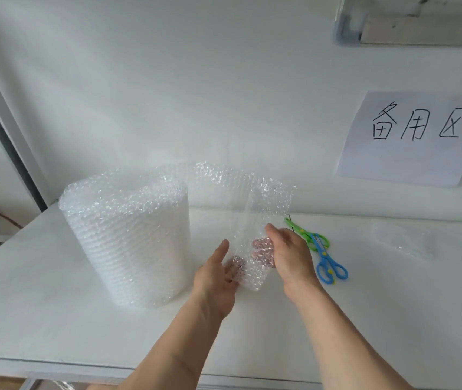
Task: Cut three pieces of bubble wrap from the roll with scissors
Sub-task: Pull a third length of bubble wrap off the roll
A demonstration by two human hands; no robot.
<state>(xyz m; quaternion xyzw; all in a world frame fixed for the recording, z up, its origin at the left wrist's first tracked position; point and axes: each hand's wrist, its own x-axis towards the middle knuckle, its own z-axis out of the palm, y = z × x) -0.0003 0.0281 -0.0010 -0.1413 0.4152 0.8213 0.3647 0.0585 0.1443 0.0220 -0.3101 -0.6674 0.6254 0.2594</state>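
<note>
Plastic sheet: loose end of bubble wrap (252, 249), both hands pinching it.
Left hand (218, 280): grip holds near edge.
Right hand (288, 254): grip holds right side; pull it taut.
Scissors (319, 249): just right, untouched.

Place: plain packing or staging workspace
Evidence: white table (55, 319) against bare white wall (196, 80); handwritten paper sign (415, 136) taped up; large bubble wrap roll (128, 243)

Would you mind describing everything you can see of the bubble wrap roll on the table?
The bubble wrap roll is a wide, clear-white cylinder of bubbled plastic film standing upright on the white table, left of centre. Its loose end arcs off the top to the right and hangs down in front, where the left hand and the right hand hold its lower part, fingers showing through the film. The strip looks uncut and joined to the roll.
</note>
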